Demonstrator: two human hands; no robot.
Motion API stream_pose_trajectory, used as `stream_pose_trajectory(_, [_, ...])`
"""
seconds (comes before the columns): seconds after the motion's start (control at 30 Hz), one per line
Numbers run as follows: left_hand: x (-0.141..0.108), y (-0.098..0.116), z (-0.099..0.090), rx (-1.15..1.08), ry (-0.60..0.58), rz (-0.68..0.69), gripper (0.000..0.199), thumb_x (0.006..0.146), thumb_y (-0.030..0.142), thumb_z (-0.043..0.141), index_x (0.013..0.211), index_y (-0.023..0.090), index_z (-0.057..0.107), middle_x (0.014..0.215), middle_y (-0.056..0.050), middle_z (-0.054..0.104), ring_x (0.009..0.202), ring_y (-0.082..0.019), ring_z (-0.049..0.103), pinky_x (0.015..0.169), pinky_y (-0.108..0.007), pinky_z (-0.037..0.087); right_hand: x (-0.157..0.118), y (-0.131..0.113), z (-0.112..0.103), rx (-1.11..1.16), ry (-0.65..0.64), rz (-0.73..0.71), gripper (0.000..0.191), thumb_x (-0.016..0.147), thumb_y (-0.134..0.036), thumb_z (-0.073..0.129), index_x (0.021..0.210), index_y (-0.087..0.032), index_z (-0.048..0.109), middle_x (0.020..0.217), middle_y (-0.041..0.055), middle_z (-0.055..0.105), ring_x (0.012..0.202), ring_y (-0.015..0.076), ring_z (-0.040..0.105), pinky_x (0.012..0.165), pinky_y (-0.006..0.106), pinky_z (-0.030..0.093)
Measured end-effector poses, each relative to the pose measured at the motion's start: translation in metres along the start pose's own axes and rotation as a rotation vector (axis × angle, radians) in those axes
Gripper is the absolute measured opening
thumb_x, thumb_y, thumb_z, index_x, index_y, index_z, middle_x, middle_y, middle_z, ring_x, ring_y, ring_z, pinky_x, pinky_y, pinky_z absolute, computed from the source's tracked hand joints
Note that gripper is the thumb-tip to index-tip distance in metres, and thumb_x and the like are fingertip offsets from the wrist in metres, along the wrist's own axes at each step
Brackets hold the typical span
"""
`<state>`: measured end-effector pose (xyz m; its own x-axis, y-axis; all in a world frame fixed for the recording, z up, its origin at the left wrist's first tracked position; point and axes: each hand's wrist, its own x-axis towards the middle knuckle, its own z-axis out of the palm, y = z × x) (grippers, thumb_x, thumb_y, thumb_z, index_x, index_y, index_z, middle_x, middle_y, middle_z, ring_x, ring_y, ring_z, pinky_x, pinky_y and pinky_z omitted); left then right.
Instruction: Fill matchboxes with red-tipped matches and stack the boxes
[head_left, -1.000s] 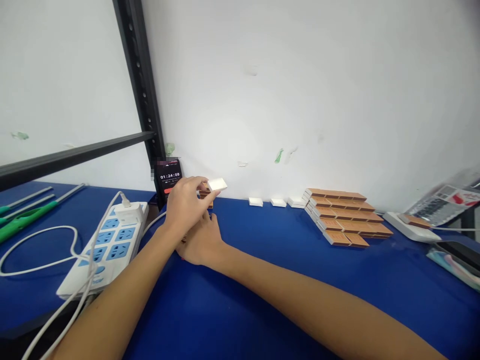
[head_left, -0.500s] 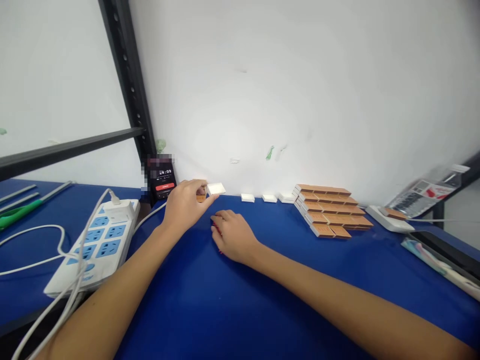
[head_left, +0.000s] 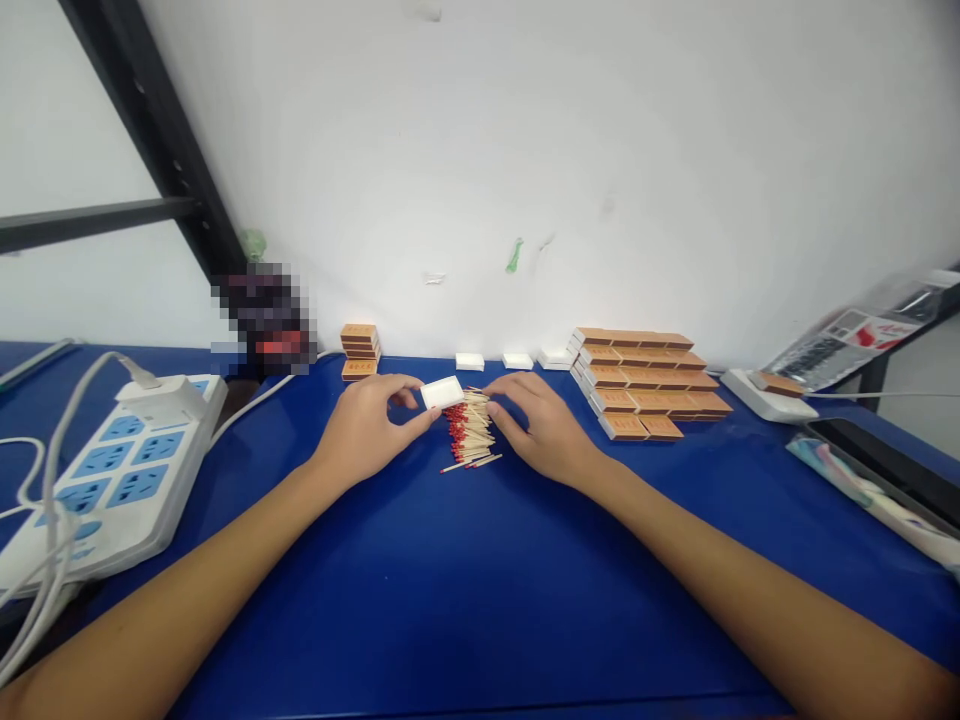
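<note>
A white matchbox tray [head_left: 443,393] is held by its left end between the thumb and finger of my left hand [head_left: 369,420]. Beneath and beside it, a pile of red-headed matches [head_left: 472,430] lies on the blue table [head_left: 450,600]. My right hand [head_left: 544,425] is at the right side of the pile, thumb and fingers apart, with nothing visible between them. Behind, near the wall, stand several white trays [head_left: 517,361]. A small stack of brown matchboxes [head_left: 360,350] is at the back left, and a larger stepped stack [head_left: 645,380] at the right.
At the left lies a white power strip [head_left: 127,470] with cables, and behind it a blurred phone [head_left: 274,325]. On the right are a white adapter [head_left: 769,397] with one matchbox on it, a plastic bag [head_left: 855,330] and a dark object [head_left: 885,470].
My left hand has brought the white tray over the matches. My right hand has moved right and its fingers have spread, uncovering the match pile. The view has shifted right.
</note>
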<state>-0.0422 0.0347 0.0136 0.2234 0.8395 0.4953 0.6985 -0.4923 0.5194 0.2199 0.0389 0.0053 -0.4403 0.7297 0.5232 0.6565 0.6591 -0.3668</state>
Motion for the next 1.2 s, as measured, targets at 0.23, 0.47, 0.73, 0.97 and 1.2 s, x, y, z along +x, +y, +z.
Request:
stream_pose_trajectory(0.23, [-0.002,0.013,-0.014,-0.099,-0.195,0.070,0.024,0.081,0.039,0.079,0.096,0.020,0.076,0.073,0.001,0.066,0.064,-0.013,0.058,0.061,-0.027,0.047,-0.016,-0.026,-0.021,0.065,-0.368,-0.065,0.009,0.101,-0.023,0.059,0.100,-0.021,0.068,0.099,0.0047,0.064,0.079,0.0158,0.058,0.070,0.030,0.046])
stream_pose_trajectory(0.47, [-0.012,0.026,-0.015,-0.168,-0.410,0.051,0.020,0.075,0.035,0.082,0.087,0.022,0.073,0.067,0.004,0.058,0.056,-0.011,0.047,0.053,-0.026,0.040,-0.014,-0.012,-0.023,0.067,-0.437,0.008,0.009,0.102,-0.024,0.060,0.100,-0.022,0.069,0.098,0.0039,0.063,0.076,0.0148,0.059,0.067,0.029,0.044])
stream_pose_trajectory(0.73, [-0.016,0.027,-0.012,-0.078,-0.349,0.148,0.022,0.080,0.039,0.080,0.094,0.024,0.074,0.067,0.003,0.058,0.057,-0.012,0.048,0.054,-0.027,0.041,-0.011,-0.002,-0.024,0.006,-0.499,0.070,0.012,0.105,-0.026,0.056,0.096,-0.022,0.064,0.099,0.0046,0.065,0.080,0.0172,0.061,0.071,0.032,0.047])
stream_pose_trajectory(0.97, [-0.015,0.013,-0.007,0.025,-0.153,0.166,0.027,0.086,0.042,0.077,0.106,0.023,0.074,0.070,0.004,0.059,0.058,-0.010,0.052,0.057,-0.025,0.043,-0.012,0.011,-0.028,-0.041,-0.471,0.058,0.017,0.107,-0.029,0.052,0.097,-0.023,0.064,0.100,0.0049,0.065,0.078,0.0171,0.060,0.071,0.031,0.046])
stream_pose_trajectory(1.2, [-0.013,0.005,-0.003,0.024,-0.102,0.137,0.030,0.088,0.042,0.076,0.110,0.022,0.072,0.068,0.006,0.058,0.057,-0.009,0.052,0.058,-0.024,0.044,-0.012,0.014,-0.027,0.043,-0.474,0.077,0.012,0.105,-0.030,0.058,0.097,-0.023,0.063,0.096,0.0017,0.065,0.081,0.0160,0.059,0.070,0.029,0.042])
